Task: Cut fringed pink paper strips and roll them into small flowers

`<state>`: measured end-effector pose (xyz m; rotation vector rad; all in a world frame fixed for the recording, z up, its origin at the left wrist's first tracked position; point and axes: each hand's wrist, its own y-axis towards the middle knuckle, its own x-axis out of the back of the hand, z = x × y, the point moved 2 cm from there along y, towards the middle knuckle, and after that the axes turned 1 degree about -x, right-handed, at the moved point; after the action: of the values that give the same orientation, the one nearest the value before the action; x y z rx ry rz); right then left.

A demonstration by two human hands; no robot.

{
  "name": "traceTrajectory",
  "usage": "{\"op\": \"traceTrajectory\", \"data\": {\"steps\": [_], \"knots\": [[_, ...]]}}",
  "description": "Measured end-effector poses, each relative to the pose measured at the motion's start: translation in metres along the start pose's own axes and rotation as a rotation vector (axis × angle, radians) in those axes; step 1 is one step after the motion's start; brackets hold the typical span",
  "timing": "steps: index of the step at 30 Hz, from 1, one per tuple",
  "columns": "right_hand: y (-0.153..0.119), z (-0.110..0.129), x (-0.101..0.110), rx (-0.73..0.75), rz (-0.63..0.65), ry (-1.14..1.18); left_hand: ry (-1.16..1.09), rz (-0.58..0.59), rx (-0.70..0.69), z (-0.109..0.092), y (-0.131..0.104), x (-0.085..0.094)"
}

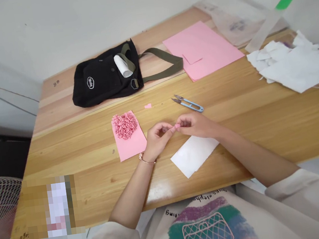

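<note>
Head view shows the small pink paper piece pinched between the fingertips of the left hand and right hand, both closed on it, just above the wooden table.

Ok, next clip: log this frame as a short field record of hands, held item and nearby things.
left hand: pinches small pink paper piece
right hand: pinches the same piece
pile of pink pieces: on pink sheet, left of hands
thread snips: on wooden table, beyond hands
white paper: under right wrist
black bag: far side
</note>
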<state>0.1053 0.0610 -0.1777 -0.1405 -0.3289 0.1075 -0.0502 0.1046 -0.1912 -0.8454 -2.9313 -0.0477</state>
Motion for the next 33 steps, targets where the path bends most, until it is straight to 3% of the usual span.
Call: {"op": "traceTrajectory", "data": {"steps": [33], "knots": [[0.0008, -0.0021, 0.0000, -0.002, 0.018, 0.029, -0.011, 0.005, 0.023, -0.0031, -0.0016, -0.0009]]}}
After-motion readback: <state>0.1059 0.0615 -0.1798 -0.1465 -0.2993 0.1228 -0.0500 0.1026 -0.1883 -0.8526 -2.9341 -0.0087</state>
